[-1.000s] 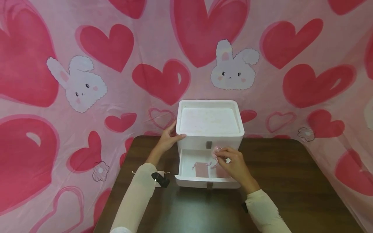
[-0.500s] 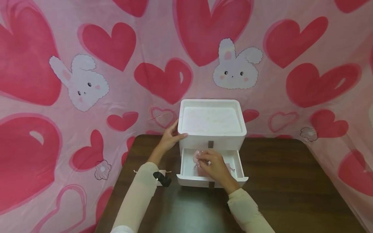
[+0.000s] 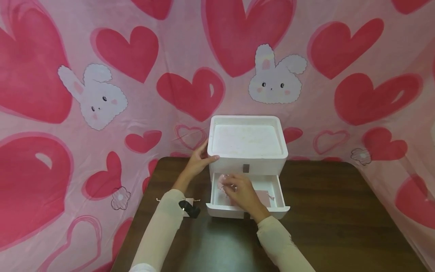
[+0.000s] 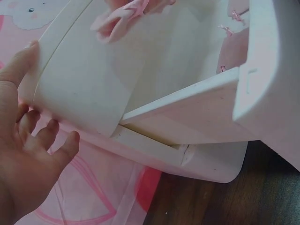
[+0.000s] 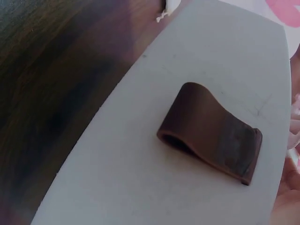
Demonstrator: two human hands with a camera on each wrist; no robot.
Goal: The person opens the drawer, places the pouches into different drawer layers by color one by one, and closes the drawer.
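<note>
A white two-tier drawer unit point(image 3: 217, 166) stands on the table with its lower drawer point(image 3: 224, 212) pulled out. My left hand point(image 3: 197, 162) rests against the unit's left side, fingers fairly straight, with the thumb at the upper front edge. Over the drawer's left part, my right hand point(image 3: 242, 192) pinches a pink drawstring pouch point(image 4: 112, 28). Inside the drawer lie flat pink pouches point(image 3: 264, 198); the right hand and forearm hide some of them. In the right wrist view a brown pull tab point(image 5: 201, 122) fills the middle, and the hand shows only at the right edge.
A pale drawstring pouch point(image 3: 188, 202) lies on the dark wooden table point(image 3: 340, 211), partly covered by the left sleeve and its black strap. Behind the table hangs a pink cloth point(image 3: 238, 102) with hearts and rabbits. The upper drawer is closed.
My right hand has moved left across the drawer with the pouch, from its right part to its left. My left hand keeps its place on the unit.
</note>
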